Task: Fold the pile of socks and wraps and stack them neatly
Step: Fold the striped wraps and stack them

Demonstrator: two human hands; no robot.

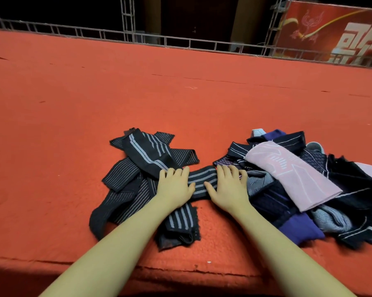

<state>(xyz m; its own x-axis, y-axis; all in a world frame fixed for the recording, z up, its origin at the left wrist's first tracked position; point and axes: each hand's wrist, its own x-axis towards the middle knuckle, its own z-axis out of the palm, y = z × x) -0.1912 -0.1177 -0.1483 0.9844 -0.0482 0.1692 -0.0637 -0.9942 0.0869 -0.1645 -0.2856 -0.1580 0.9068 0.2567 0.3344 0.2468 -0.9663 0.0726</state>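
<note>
Pressing flat: left hand (174,185) and right hand (228,187) lie palm down, fingers straight, on one dark striped wrap (202,181) stretched between them at centre of the red counter (180,93). Neither grip is curled round anything; both rest spread on the cloth.

At 9 o'clock of the hands: loose heap of dark striped pieces (138,179), overlapping at odd angles, not a neat stack. At 3 o'clock: mixed pile (309,189), with a pink piece (292,174) lying on top and purple and grey items tangled beneath.

Judgement: early stage. Most items appear unfolded; no tidy stack seen yet.
</note>
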